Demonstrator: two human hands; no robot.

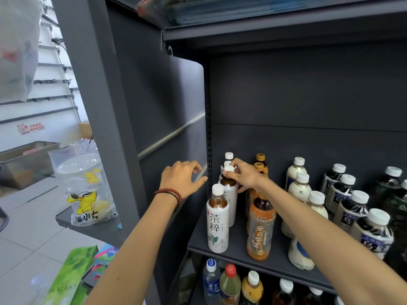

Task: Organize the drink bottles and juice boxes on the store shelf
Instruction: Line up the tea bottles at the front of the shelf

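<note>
On the dark shelf (235, 249) stand rows of drink bottles. A row of white-labelled tea bottles runs back along the left side; the front one (217, 221) stands free. My right hand (243, 175) grips the neck and white cap of the second white tea bottle (229, 190) in that row. My left hand (182, 177) hovers beside the shelf's left side panel, fingers loosely spread, holding nothing. An orange-labelled tea bottle (261, 230) stands just right of the white row, partly behind my right forearm.
Milky white bottles (299, 188) and dark bottles with white caps (352, 208) fill the shelf's right half. More bottles (230, 282) stand on the shelf below. A plastic bag of cups (88, 190) sits on a counter at left, green tea boxes (70, 276) lower left.
</note>
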